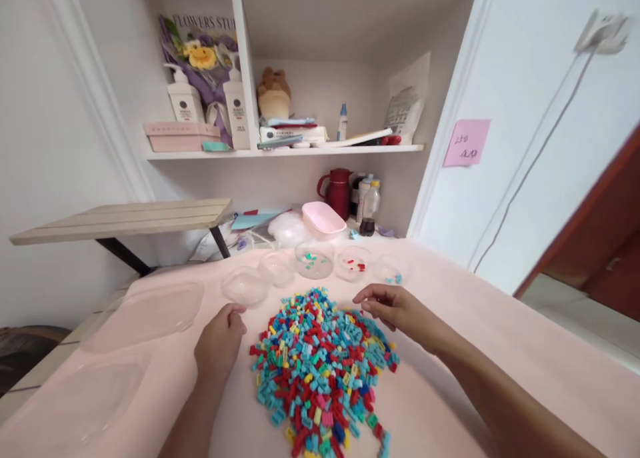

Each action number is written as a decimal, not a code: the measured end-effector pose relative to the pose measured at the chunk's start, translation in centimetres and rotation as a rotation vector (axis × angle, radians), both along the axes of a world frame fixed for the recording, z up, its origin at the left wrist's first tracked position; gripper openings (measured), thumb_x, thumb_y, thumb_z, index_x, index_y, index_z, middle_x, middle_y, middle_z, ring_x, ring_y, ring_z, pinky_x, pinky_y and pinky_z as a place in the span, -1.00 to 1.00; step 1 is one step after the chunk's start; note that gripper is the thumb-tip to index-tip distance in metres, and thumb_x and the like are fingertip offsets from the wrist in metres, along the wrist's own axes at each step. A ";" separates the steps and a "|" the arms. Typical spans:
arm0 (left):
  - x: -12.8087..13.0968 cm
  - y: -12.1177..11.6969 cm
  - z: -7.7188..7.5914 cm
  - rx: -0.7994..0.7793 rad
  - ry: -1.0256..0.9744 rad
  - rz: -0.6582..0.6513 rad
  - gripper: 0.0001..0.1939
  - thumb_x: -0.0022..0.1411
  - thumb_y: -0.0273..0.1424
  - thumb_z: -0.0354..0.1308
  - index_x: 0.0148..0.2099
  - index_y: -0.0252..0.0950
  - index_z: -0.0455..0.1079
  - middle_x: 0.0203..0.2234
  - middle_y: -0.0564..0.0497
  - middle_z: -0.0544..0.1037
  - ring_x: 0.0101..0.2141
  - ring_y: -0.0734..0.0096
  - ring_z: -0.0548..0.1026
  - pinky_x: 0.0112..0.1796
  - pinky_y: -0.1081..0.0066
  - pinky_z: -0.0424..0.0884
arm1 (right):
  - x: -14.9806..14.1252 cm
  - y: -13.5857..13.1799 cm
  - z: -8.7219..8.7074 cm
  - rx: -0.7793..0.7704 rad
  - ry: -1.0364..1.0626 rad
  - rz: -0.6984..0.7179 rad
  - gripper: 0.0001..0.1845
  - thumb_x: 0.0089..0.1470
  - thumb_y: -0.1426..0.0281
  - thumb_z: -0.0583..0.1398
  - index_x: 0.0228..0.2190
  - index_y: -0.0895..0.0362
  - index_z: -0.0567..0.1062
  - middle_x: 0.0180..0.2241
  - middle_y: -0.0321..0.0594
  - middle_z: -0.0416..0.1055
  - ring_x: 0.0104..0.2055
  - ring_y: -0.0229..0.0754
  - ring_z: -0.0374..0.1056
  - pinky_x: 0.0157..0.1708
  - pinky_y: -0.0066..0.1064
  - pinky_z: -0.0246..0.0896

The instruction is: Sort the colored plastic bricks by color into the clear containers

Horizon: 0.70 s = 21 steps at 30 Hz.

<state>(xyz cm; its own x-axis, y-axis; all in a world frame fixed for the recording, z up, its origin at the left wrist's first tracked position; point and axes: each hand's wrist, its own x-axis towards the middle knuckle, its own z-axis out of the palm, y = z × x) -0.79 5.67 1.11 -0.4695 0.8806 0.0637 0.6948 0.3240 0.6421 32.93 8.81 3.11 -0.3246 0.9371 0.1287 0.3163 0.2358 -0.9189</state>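
A large pile of small building bricks (320,365), mostly turquoise and red with some yellow, green, blue and pink, lies on the pink tabletop. Left of the pile rests my left hand (219,341), its fingers curled in and thumb pressed on them; whatever may be inside is hidden. My right hand (397,309) hovers over the pile's upper right edge, index finger and thumb stretched out a little apart, nothing visible between them. Just beyond it stand a clear dish with red bricks (356,266) and one with a few blue bricks (393,278). Green bricks (311,261) lie in a third dish.
Two clear dishes (245,286) stand left of the green one. Larger clear trays (163,311) lie at the left. Behind are a pink basin (323,218), a red jug (338,193) and bottles (369,208). A wooden stand (125,219) rises at back left, below shelves.
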 end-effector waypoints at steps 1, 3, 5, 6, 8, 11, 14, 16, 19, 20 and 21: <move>0.0 0.1 -0.1 -0.001 0.006 0.001 -0.70 0.17 -0.38 -0.10 -0.17 -0.08 0.42 -0.44 0.17 0.59 -0.34 0.36 0.50 -0.37 0.45 0.23 | 0.2 -0.3 0.3 0.047 -0.032 0.032 -0.69 0.01 0.20 0.25 -0.24 0.11 0.57 -0.54 -0.31 0.38 -0.55 -0.32 0.21 -0.57 -0.51 0.11; 0.0 0.2 -0.3 -0.008 0.017 0.006 -0.70 0.17 -0.37 -0.11 -0.16 -0.08 0.43 -0.44 0.17 0.59 -0.35 0.37 0.49 -0.38 0.45 0.22 | 0.5 -1.0 1.0 0.149 -0.103 0.150 -0.65 -0.03 0.22 0.29 -0.17 0.04 0.56 -0.25 -0.18 0.46 -0.27 -0.16 0.35 -0.27 -0.39 0.27; 0.1 0.2 -0.4 -0.011 0.027 0.010 -0.69 0.17 -0.38 -0.11 -0.16 -0.09 0.43 -0.45 0.17 0.59 -0.36 0.38 0.49 -0.39 0.46 0.21 | 0.6 -1.7 1.6 0.219 -0.191 0.319 -0.61 -0.05 0.22 0.30 -0.12 -0.04 0.55 0.07 -0.15 0.31 0.07 0.00 0.23 0.05 -0.24 0.14; 0.1 0.3 -0.5 -0.009 0.032 0.011 -0.69 0.17 -0.38 -0.11 -0.16 -0.09 0.44 -0.45 0.18 0.59 -0.36 0.39 0.49 -0.39 0.46 0.21 | 0.6 -2.1 1.7 0.240 -0.238 0.401 -0.58 -0.05 0.22 0.31 -0.08 -0.07 0.53 0.19 -0.18 0.17 0.20 0.05 0.09 0.15 -0.18 0.01; 0.1 0.3 -0.6 -0.002 0.041 0.014 -0.68 0.17 -0.38 -0.11 -0.15 -0.09 0.44 -0.44 0.18 0.59 -0.37 0.41 0.48 -0.40 0.47 0.20 | 0.4 -2.8 1.8 0.262 -0.313 0.519 -0.40 -0.10 0.21 0.34 0.03 -0.12 0.44 0.31 -0.27 -0.10 0.32 0.11 -0.18 0.23 -0.12 -0.18; 0.1 0.3 -0.8 0.009 0.047 0.020 -0.67 0.18 -0.38 -0.11 -0.13 -0.09 0.44 -0.45 0.19 0.59 -0.40 0.43 0.47 -0.42 0.48 0.19 | -0.4 -3.9 1.5 0.276 -0.370 0.609 0.04 -0.33 0.17 0.44 0.20 -0.13 0.19 0.35 -0.25 -0.29 0.35 0.18 -0.35 0.26 -0.03 -0.36; 0.2 0.2 -0.8 0.015 0.047 0.020 -0.66 0.17 -0.37 -0.11 -0.13 -0.08 0.44 -0.45 0.19 0.59 -0.42 0.43 0.47 -0.43 0.48 0.19 | -1.5 -5.1 1.3 0.301 -0.420 0.657 0.25 -0.50 0.17 0.48 0.24 -0.15 0.09 0.35 -0.19 -0.27 0.34 0.24 -0.35 0.25 0.04 -0.56; 0.1 0.2 -0.8 0.018 0.045 0.016 -0.66 0.17 -0.37 -0.11 -0.12 -0.09 0.44 -0.45 0.18 0.59 -0.41 0.43 0.47 -0.43 0.49 0.20 | -2.2 -5.6 1.1 0.339 -0.456 0.669 0.25 -0.50 0.19 0.48 0.23 -0.18 0.08 0.35 -0.19 -0.29 0.34 0.26 -0.36 0.23 0.07 -0.66; 0.0 0.2 -0.8 0.016 0.044 0.006 -0.67 0.17 -0.37 -0.11 -0.13 -0.09 0.44 -0.45 0.18 0.59 -0.40 0.43 0.48 -0.42 0.48 0.20 | -2.9 -5.2 0.4 0.421 -0.506 0.623 0.22 -0.43 0.17 0.47 0.24 -0.21 0.05 0.36 -0.22 -0.40 0.34 0.29 -0.42 0.21 0.12 -0.72; 0.0 0.2 -0.8 0.014 0.045 0.003 -0.67 0.17 -0.37 -0.11 -0.14 -0.08 0.44 -0.45 0.19 0.59 -0.40 0.43 0.48 -0.42 0.48 0.20 | -2.9 -4.8 0.1 0.449 -0.515 0.586 0.19 -0.38 0.16 0.45 0.24 -0.20 0.03 0.36 -0.22 -0.44 0.34 0.30 -0.44 0.21 0.13 -0.71; -0.1 0.3 -0.9 0.013 0.047 0.002 -0.68 0.17 -0.37 -0.11 -0.14 -0.08 0.43 -0.45 0.19 0.59 -0.40 0.42 0.48 -0.42 0.48 0.21 | -2.8 -4.3 -0.2 0.473 -0.519 0.542 0.15 -0.33 0.14 0.43 0.25 -0.19 0.03 0.36 -0.22 -0.45 0.34 0.30 -0.45 0.22 0.13 -0.69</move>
